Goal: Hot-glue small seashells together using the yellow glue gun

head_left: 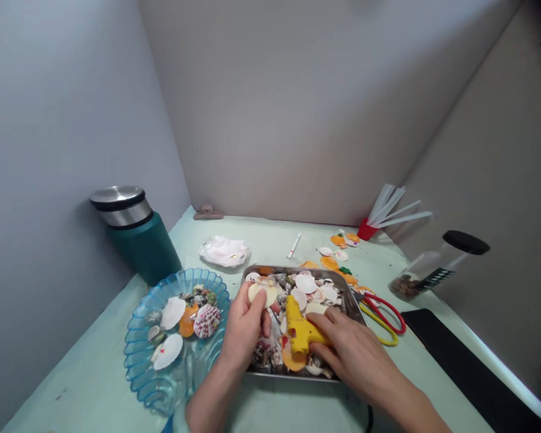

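My left hand (243, 322) pinches a pale cream seashell (262, 294) over the left side of a metal tray (293, 378). The shell's flat face is turned towards me. A yellow glue gun (297, 325) lies over the shells in the tray, and the fingers of my right hand (347, 346) are closed round part of it. White scallop shells (305, 282), an orange shell (293, 359) and many small dark ones fill the tray. Part of the gun is hidden behind my right fingers.
Left of the tray stands a blue scalloped plate (133, 343) with shells; behind it, a teal bottle (151, 246). Red-and-yellow scissors (383, 316), a clear jar (426, 273), a black strip (460, 355) and a red cup of glue sticks (367, 229) are on the right. A white packet (224, 251) lies behind.
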Motion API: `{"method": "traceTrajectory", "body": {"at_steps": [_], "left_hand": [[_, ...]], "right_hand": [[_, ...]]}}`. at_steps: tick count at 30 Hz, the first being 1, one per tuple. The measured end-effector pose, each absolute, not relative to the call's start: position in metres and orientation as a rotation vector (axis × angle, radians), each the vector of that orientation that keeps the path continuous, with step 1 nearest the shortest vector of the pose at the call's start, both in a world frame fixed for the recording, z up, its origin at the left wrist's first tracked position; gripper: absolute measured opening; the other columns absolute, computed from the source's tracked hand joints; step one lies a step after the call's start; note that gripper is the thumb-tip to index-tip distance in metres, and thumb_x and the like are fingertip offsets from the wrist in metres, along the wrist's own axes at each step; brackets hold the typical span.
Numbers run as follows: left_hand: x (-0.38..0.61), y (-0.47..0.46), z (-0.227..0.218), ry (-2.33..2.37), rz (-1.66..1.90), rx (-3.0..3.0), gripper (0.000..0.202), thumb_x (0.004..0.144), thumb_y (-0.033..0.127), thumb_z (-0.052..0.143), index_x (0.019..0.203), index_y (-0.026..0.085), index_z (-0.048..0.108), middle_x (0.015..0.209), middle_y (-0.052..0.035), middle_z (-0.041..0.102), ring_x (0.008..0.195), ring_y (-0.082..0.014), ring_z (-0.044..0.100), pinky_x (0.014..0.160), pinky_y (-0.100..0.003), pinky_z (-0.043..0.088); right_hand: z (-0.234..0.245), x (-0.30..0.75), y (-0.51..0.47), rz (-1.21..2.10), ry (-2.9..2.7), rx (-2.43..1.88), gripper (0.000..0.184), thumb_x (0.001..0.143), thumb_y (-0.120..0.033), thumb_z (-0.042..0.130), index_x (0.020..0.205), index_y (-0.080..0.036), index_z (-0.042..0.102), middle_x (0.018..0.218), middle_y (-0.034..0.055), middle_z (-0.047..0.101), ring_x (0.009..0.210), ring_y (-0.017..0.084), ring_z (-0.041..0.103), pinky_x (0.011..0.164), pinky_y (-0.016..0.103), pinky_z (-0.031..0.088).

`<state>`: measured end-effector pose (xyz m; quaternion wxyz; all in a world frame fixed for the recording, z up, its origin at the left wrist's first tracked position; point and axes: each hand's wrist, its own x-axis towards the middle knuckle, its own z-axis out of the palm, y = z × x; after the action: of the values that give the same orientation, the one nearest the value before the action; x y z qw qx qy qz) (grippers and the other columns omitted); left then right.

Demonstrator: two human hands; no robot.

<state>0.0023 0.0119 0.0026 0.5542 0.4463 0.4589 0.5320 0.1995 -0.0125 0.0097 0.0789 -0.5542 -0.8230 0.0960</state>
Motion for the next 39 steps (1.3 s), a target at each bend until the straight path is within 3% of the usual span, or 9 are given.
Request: {"method": "traceTrajectory", "body": {"at_steps": [7, 11, 13, 16, 23, 31, 39], "left_hand": [[0.003, 0.012, 0.001, 1.072, 1.272, 1.058, 0.019, 0.088, 0.038, 0.044, 0.085, 0.02, 0.04, 0.065, 0.0059, 0.057, 0.035, -0.0038, 0.038, 0.038, -0.017, 0.027], [0.006, 0.011, 0.003, 1.1, 1.239, 1.094, 0.02, 0.088, 0.04, 0.044, 0.083, 0.02, 0.043, 0.06, 0.0064, 0.056, 0.034, -0.0047, 0.036, 0.039, -0.018, 0.028], [0.007, 0.01, 0.003, 1.117, 1.193, 1.128, 0.022, 0.088, 0.041, 0.044, 0.081, 0.02, 0.044, 0.049, 0.0082, 0.049, 0.034, -0.0062, 0.035, 0.039, -0.018, 0.028], [0.007, 0.01, 0.002, 1.162, 1.135, 1.151, 0.026, 0.088, 0.044, 0.042, 0.078, 0.021, 0.044, 0.037, 0.0098, 0.039, 0.034, -0.0084, 0.033, 0.039, -0.019, 0.027], [0.008, 0.01, 0.002, 1.198, 1.087, 1.171, 0.028, 0.088, 0.048, 0.04, 0.078, 0.022, 0.042, 0.037, 0.0093, 0.04, 0.034, -0.0097, 0.032, 0.04, -0.021, 0.026], [0.008, 0.01, 0.001, 1.177, 1.089, 1.19, 0.028, 0.088, 0.048, 0.041, 0.077, 0.022, 0.042, 0.038, 0.0093, 0.039, 0.034, -0.0096, 0.034, 0.039, -0.02, 0.025], [0.008, 0.009, 0.001, 1.193, 1.093, 1.208, 0.025, 0.09, 0.044, 0.04, 0.077, 0.022, 0.044, 0.038, 0.0092, 0.04, 0.034, -0.0091, 0.035, 0.04, -0.02, 0.027]], "right_hand": [[0.009, 0.21, -0.005, 0.594, -1.959, -1.449, 0.033, 0.089, -0.037, 0.051, 0.117, -0.021, 0.057, 0.112, 0.0082, 0.065, 0.098, 0.025, 0.062, 0.082, 0.034, 0.05], [0.005, 0.202, -0.008, 0.805, -1.732, -1.289, 0.043, 0.079, -0.041, 0.064, 0.116, -0.019, 0.057, 0.108, 0.0077, 0.067, 0.092, 0.025, 0.065, 0.076, 0.032, 0.053], [0.004, 0.196, -0.01, 0.854, -1.807, -1.219, 0.033, 0.081, -0.038, 0.062, 0.108, -0.019, 0.062, 0.1, 0.0062, 0.069, 0.084, 0.023, 0.066, 0.073, 0.031, 0.053], [0.002, 0.19, -0.013, 0.768, -1.864, -1.199, 0.027, 0.083, -0.035, 0.061, 0.104, -0.019, 0.063, 0.099, 0.007, 0.069, 0.084, 0.023, 0.065, 0.075, 0.033, 0.052], [0.002, 0.189, -0.014, 0.693, -1.927, -1.198, 0.019, 0.085, -0.028, 0.058, 0.102, -0.021, 0.061, 0.096, 0.0043, 0.07, 0.08, 0.019, 0.066, 0.07, 0.026, 0.052], [0.003, 0.187, -0.014, 0.377, -1.975, -1.057, 0.023, 0.082, -0.021, 0.053, 0.105, -0.019, 0.059, 0.094, 0.0073, 0.072, 0.075, 0.021, 0.069, 0.065, 0.025, 0.053], [0.003, 0.188, -0.016, 0.366, -1.972, -1.026, 0.026, 0.082, -0.016, 0.053, 0.107, -0.021, 0.057, 0.093, 0.0044, 0.072, 0.073, 0.018, 0.068, 0.065, 0.023, 0.053]]}}
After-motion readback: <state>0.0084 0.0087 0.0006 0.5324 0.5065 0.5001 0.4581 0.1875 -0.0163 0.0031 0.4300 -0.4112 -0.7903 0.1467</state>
